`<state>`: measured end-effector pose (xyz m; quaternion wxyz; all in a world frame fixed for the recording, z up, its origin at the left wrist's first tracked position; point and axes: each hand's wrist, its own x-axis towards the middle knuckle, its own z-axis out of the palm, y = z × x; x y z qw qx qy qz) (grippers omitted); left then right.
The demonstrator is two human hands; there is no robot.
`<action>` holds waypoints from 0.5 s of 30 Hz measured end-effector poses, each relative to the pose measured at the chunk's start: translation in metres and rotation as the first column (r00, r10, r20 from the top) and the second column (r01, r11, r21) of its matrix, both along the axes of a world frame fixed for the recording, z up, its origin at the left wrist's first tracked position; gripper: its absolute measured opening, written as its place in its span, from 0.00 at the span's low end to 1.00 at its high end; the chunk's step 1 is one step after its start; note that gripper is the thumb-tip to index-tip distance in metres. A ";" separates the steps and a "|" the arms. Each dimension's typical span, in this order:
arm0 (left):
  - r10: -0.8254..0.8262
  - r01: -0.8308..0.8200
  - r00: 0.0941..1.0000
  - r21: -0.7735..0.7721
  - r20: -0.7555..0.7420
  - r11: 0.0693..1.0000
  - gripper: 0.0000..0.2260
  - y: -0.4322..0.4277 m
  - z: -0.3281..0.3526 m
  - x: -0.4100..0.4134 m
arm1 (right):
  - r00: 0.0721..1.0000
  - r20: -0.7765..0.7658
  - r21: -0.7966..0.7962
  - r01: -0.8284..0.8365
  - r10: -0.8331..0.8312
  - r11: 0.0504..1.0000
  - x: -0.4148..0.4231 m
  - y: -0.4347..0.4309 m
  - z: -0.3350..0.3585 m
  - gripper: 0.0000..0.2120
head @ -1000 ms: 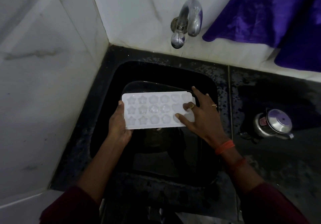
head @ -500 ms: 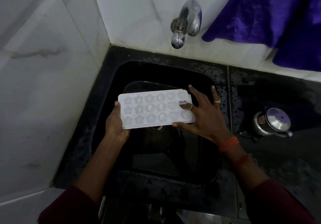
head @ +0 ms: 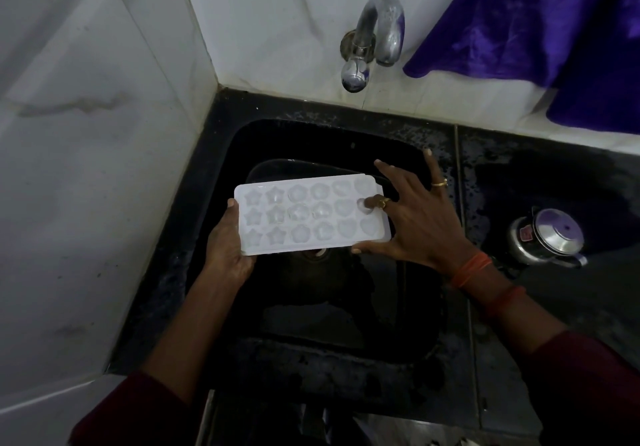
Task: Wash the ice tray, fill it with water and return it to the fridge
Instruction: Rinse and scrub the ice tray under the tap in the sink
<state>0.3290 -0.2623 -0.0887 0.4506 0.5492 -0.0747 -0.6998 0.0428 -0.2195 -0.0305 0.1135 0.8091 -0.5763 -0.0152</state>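
Left hand (head: 227, 250) grips ice tray (head: 311, 218) by its left short edge. Your right hand (head: 415, 224) is spread at right end: thumb along near edge, ringed finger pressing into cavity, other fingers straight. You hold tray roughly level over black sink (head: 346, 140), below tap (head: 377, 30).

The black stone bench (head: 519, 175) fills the tiled corner, its top wet and speckled. A dark sink (head: 311, 140) is set into it. To the sink's right a lidded steel pot (head: 547, 237) stands on the bench.
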 end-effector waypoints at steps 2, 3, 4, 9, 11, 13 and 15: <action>0.003 -0.003 1.000 0.002 0.011 1.000 0.21 -0.001 0.001 0.000 | 1.000 0.011 0.002 0.002 -0.002 1.000 0.000 0.000 -0.003 0.44; 0.005 -0.005 1.000 0.002 0.014 1.000 0.21 -0.002 0.001 -0.001 | 1.000 0.022 0.004 -0.008 0.007 1.000 0.000 0.001 -0.006 0.42; 0.008 -0.008 1.000 0.006 0.022 1.000 0.21 -0.002 0.000 -0.001 | 0.999 0.033 0.007 -0.025 0.025 1.000 0.000 0.001 -0.008 0.41; -0.008 0.008 0.999 0.011 0.040 1.000 0.21 -0.003 -0.001 -0.003 | 0.998 0.048 0.037 -0.054 0.052 0.998 -0.001 0.001 -0.013 0.41; -0.012 0.011 0.999 0.008 0.049 1.000 0.20 -0.002 -0.001 -0.003 | 0.999 0.039 0.056 -0.032 0.030 0.998 -0.001 0.002 -0.014 0.41; -0.005 0.005 0.998 0.012 0.057 1.000 0.19 -0.001 -0.001 -0.002 | 0.999 0.045 0.064 -0.009 0.006 0.998 -0.001 0.002 -0.015 0.41; 0.000 -0.001 0.999 0.009 0.053 1.000 0.19 -0.001 0.000 -0.002 | 0.998 0.058 0.047 0.007 -0.009 0.999 -0.001 0.004 -0.016 0.40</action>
